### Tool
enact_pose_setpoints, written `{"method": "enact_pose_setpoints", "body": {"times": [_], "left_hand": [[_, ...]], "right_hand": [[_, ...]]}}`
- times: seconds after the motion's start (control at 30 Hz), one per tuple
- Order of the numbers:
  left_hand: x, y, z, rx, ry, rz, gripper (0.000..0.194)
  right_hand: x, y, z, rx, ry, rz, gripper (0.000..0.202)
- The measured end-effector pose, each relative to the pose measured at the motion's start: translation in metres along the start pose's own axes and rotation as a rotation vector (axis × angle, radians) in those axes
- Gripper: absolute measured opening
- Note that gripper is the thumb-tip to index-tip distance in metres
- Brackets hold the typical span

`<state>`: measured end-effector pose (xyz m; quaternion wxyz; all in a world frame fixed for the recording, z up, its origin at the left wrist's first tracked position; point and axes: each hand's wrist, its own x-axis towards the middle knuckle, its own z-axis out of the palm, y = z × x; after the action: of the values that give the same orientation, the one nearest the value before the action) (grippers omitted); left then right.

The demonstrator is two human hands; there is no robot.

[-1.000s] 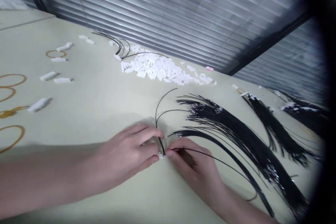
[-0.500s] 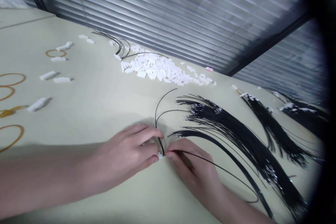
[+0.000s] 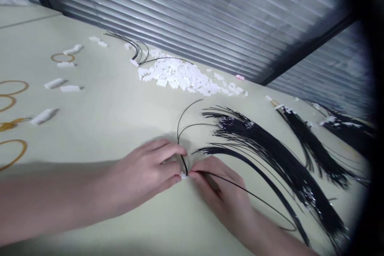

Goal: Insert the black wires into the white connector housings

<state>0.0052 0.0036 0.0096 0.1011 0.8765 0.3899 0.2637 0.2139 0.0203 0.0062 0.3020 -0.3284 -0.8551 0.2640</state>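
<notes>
Between the fingertips of my left hand (image 3: 153, 170) is a small white connector housing (image 3: 184, 175), mostly covered by the thumb and fingers. Two black wires (image 3: 179, 134) rise from the housing and curve up and to the right past my left index finger. My right hand (image 3: 225, 196) pinches a single black wire (image 3: 255, 196) close to its end, right at the housing's right side. The rest of that wire loops away over the right hand toward the lower right. Whether its tip is inside the housing is hidden by my fingers.
A large bundle of black wires (image 3: 270, 148) with metal tips lies to the right, more bundles (image 3: 312, 144) behind. White housings (image 3: 180, 74) are heaped near the blinds (image 3: 180, 8). Loose housings (image 3: 43, 116) and rubber bands (image 3: 13, 86) lie at left.
The view has shifted very slightly, moving the table things a little upward in the picture. Both hands keep their grip and position at the housing.
</notes>
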Motion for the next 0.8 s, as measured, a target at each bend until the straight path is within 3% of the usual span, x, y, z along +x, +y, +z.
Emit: {"method": "enact_pose_setpoints", "body": {"times": [0.8], "left_hand": [[-0.0002, -0.002, -0.0003, -0.015, -0.003, 0.039, 0.019]], "right_hand": [[0.0006, -0.0025, -0.0018, -0.051, -0.035, -0.06, 0.013]]}}
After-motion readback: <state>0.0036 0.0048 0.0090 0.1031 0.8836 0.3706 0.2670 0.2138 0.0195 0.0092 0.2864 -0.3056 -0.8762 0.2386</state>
